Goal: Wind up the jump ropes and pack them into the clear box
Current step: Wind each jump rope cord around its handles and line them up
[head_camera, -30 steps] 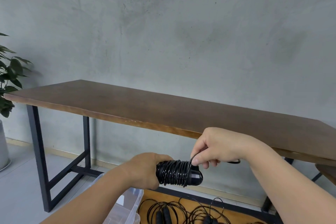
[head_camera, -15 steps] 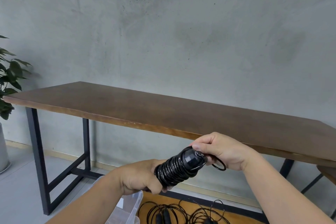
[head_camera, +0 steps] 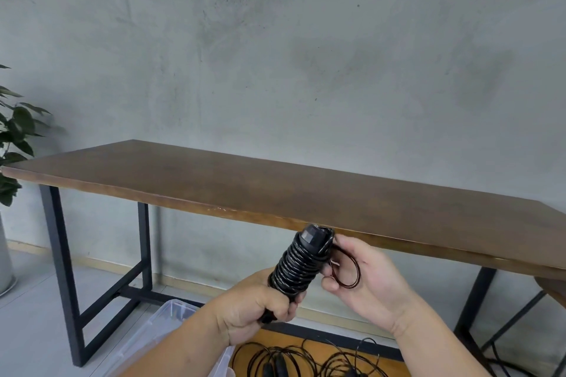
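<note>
My left hand (head_camera: 257,306) grips the lower end of a black jump rope (head_camera: 301,262), whose cord is wound in tight turns around its handles. The bundle tilts up and to the right. Against its upper side rests my right hand (head_camera: 364,278), fingers pinching a small loose loop of the cord. A corner of the clear box (head_camera: 171,321) shows at the bottom, partly hidden by my left forearm. Loose black jump ropes (head_camera: 309,361) lie tangled on a low wooden surface at the bottom edge.
A long brown wooden table (head_camera: 275,190) on black metal legs stands against a grey concrete wall just beyond my hands. At the left edge is a potted plant (head_camera: 12,147). Grey floor lies to the left of the box.
The wound bundle swung from lying level to pointing up and right. My right hand slid from above the bundle's tip to its right side, still holding the loose loop of cord.
</note>
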